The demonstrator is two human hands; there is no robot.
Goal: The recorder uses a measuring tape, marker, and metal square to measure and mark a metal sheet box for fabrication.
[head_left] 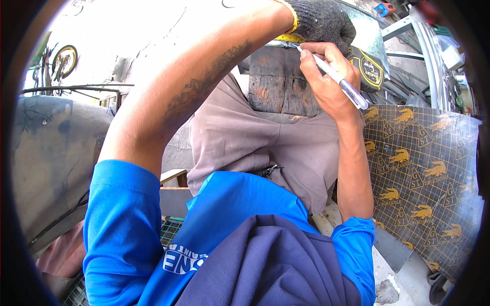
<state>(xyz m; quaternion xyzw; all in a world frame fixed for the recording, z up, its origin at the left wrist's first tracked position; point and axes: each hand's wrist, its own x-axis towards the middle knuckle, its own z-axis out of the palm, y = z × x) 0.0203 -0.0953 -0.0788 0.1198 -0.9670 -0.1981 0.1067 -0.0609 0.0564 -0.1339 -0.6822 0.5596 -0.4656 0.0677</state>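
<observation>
My left hand, in a dark knit glove with a yellow cuff, curls over a tape measure at the top of the view. The black and yellow case sticks out to the right of the glove, and a bit of yellow blade shows on its left. Most of the gloved fingertips are hidden. Pinched in my bare right hand is a white pen, its tip at a thin light edge beside the blade. Below that edge lies a worn, dark wooden block, in front of my knees.
A black board with a yellow grid and crocodile prints leans at my right. Metal frames and bars crowd the far right. A grey sheet-covered object stands at my left, with a bicycle wheel beyond it.
</observation>
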